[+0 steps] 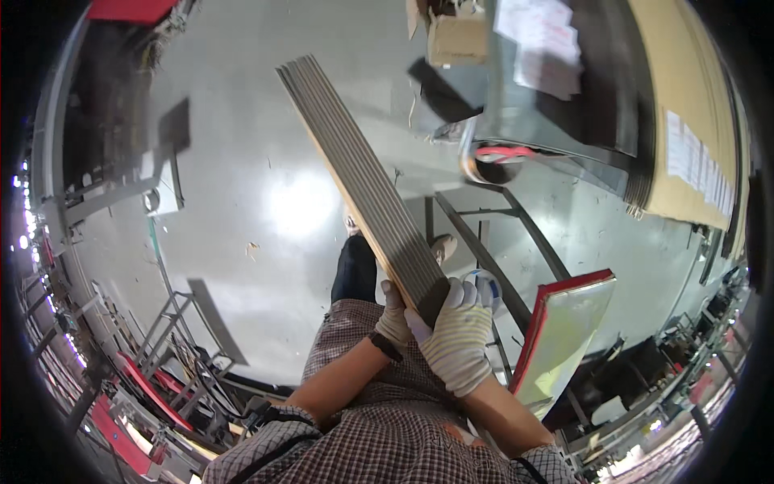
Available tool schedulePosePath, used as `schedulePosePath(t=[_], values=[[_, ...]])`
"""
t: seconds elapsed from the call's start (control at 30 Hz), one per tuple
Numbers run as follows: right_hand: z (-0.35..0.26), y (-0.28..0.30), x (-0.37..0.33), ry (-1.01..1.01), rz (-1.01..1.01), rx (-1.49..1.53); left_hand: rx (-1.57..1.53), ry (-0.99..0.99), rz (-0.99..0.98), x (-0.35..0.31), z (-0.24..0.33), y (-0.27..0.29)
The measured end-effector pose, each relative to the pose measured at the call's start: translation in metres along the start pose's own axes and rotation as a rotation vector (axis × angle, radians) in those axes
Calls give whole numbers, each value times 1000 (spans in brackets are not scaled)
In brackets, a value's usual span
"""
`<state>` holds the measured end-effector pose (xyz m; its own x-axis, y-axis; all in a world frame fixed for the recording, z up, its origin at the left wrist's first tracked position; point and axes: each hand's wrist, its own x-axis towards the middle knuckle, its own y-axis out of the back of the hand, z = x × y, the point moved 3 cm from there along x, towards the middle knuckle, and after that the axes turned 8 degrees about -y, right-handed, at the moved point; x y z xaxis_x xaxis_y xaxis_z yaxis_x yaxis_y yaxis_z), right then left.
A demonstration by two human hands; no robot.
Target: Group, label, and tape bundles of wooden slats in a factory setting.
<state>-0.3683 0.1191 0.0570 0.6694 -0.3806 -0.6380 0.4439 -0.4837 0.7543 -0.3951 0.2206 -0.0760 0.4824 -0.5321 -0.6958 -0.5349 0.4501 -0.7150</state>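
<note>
A long bundle of narrow grey-brown strips (359, 165), stacked side by side with a tan face along the left, slants away from my body over the floor. Both my hands, in pale knitted gloves, grip its near end. My left hand (393, 316) is closed on the left edge, thumb up along the side. From the right, my right hand (459, 335) closes over the darker end of the strips. Beside my right fingers shows a round white and blue roll (486, 287), perhaps tape; whether the hand grips it I cannot tell. The palms are hidden.
Right of me stands a red-edged padded board (568, 331) by a dark metal frame (516, 214). Beyond are a cart with papers (538, 40), tall cardboard sheets (685, 105) and a cardboard box (457, 40). Metal racks (169, 323) stand to my left.
</note>
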Motion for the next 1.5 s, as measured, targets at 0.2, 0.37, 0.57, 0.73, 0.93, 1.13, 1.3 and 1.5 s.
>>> schedulePosePath(t=[0.2, 0.37, 0.57, 0.73, 0.93, 1.13, 1.3, 1.5], values=[[59, 113, -84, 195, 446, 112, 397, 107, -231, -45, -61, -107], [142, 160, -109, 237, 653, 373, 620, -172, -469, -72, -134, -193], [229, 170, -55, 128, 257, 1367, 912, -551, -497, -20, -197, -245], [260, 165, 26, 82, 223, 1353, 950, -428, -448, 39, -196, -267], [257, 138, 87, 193, 73, 1354, 837, -527, -293, 102, -177, -237], [288, 128, 95, 95, 171, 961, 1039, -466, -283, 100, -190, -244], [267, 239, 59, 154, 207, 434, 1680, -848, -180, 65, -114, -260], [189, 249, -20, 736, -122, -30, 1413, -119, -494, -8, -130, -280]])
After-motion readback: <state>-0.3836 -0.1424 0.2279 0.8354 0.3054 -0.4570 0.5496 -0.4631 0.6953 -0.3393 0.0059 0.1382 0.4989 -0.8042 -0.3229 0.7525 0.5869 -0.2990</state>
